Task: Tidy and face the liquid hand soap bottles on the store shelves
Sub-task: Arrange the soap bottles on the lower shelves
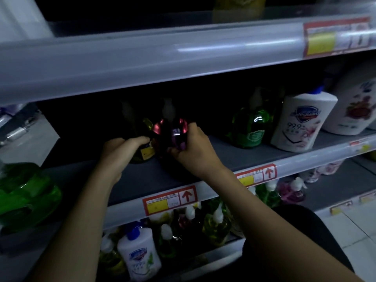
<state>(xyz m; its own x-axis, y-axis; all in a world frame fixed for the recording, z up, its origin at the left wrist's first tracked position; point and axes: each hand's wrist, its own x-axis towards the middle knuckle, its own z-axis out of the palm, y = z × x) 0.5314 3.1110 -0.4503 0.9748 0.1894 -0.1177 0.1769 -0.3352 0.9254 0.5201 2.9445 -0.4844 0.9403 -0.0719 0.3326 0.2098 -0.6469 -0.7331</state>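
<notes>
– Standing on the middle shelf [244, 155], back in the dark, is that the pink soap bottle [169, 135]?
– Yes, upright, with a pale pump head above it. The right hand [195, 149] grips it, fingers curled over its right side, thumb low at the front.
– And the left hand [122, 147]?
– Wrapped round the yellow bottle [146, 152] just beside it.
– Further right?
– A green bottle [250, 127], then a white bottle [301, 123] with a blue cap, both apart from the hands. Under a red-framed price tag [169, 200], more pump bottles [216, 226] crowd the shelf below.
</notes>
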